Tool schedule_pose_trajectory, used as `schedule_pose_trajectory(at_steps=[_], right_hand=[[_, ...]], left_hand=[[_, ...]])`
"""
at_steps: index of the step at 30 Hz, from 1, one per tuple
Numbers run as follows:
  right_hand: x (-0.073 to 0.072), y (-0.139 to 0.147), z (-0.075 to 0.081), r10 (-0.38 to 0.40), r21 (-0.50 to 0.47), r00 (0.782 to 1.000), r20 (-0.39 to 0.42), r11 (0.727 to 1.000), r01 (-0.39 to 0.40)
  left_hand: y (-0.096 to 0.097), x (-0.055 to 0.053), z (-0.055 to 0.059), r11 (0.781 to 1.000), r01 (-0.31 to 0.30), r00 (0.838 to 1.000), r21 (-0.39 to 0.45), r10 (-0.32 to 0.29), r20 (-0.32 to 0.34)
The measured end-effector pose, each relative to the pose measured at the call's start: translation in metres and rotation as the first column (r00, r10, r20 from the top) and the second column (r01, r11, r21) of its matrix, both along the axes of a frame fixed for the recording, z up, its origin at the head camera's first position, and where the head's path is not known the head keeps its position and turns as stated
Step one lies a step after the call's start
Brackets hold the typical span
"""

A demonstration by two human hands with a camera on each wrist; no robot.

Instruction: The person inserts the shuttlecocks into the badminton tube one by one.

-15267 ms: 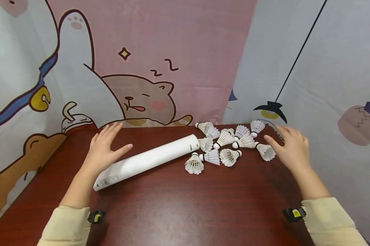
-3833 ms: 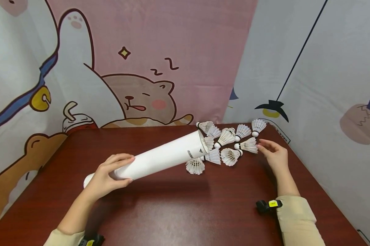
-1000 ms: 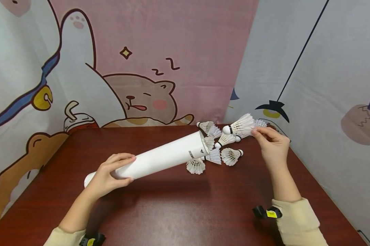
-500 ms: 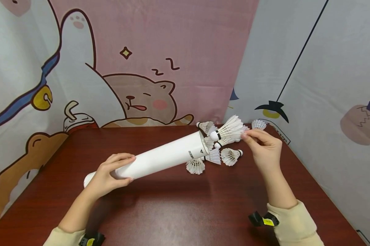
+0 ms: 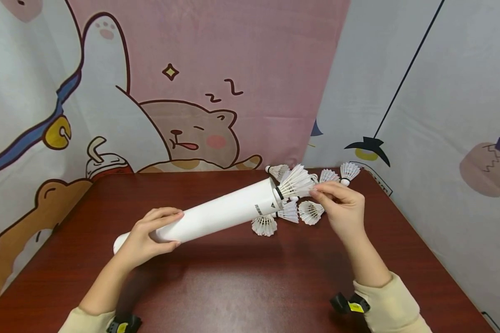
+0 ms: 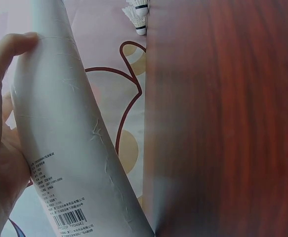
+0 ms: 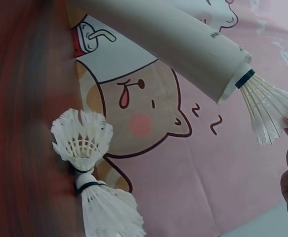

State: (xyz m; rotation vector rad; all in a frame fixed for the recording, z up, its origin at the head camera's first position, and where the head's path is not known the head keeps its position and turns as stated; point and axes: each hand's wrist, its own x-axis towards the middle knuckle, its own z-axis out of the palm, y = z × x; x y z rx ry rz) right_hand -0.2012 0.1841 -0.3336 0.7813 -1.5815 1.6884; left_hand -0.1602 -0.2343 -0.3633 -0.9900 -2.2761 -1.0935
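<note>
A long white shuttlecock tube (image 5: pixel 225 210) is held slanted, its mouth raised toward the right, by my left hand (image 5: pixel 143 240). In the left wrist view the thumb and palm of that hand (image 6: pixel 3 163) wrap the tube (image 6: pixel 64 123) near its printed barcode. My right hand (image 5: pixel 343 208) pinches a white shuttlecock (image 5: pixel 295 182) by its feather ends. The cork of this shuttlecock (image 7: pixel 265 108) is hidden inside the tube's mouth in the right wrist view, with the dark band right at the rim and the feathers outside.
Behind and below the tube's mouth, several loose shuttlecocks (image 5: pixel 311 212) lie on the dark red table (image 5: pixel 233 286). One shuttlecock (image 5: pixel 350 173) sits by the far right edge. A cartoon-printed cloth (image 5: pixel 275 83) hangs behind the table.
Since the first frame, my left hand has lifted the tube. My right hand has taken a shuttlecock from the right of the group and moved it left, cork first, into the tube's mouth.
</note>
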Motion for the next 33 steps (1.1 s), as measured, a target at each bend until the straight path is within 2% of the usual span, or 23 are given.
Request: schedule_pose_trajectory(at_steps=[6,12,15,23,33], right_hand=[[0.001,-0.009,-0.004,0.019,0.052,1.000,-0.003,0.998,-0.019],[0.003,-0.017,-0.008,0.041,0.093,0.999,-0.012,0.995,-0.040],[0.004,-0.020,-0.009,0.032,0.129,0.999,0.003,0.991,-0.032],[0.003,-0.026,-0.014,-0.014,0.216,0.999,0.030,0.976,0.008],[0.003,-0.032,-0.017,0.046,0.271,0.999,0.021,0.961,-0.050]], left_hand=[[0.001,0.000,0.000,1.000,0.004,1.000,0.002,-0.004,0.002],[0.001,0.001,0.001,1.000,-0.003,0.999,0.006,0.003,0.034],[0.001,0.001,0.001,1.000,-0.005,0.999,0.007,0.004,0.044],[0.000,0.000,0.000,1.000,0.007,1.000,0.003,-0.007,0.008],[0.001,0.001,0.001,1.000,0.005,1.000,-0.006,-0.005,0.011]])
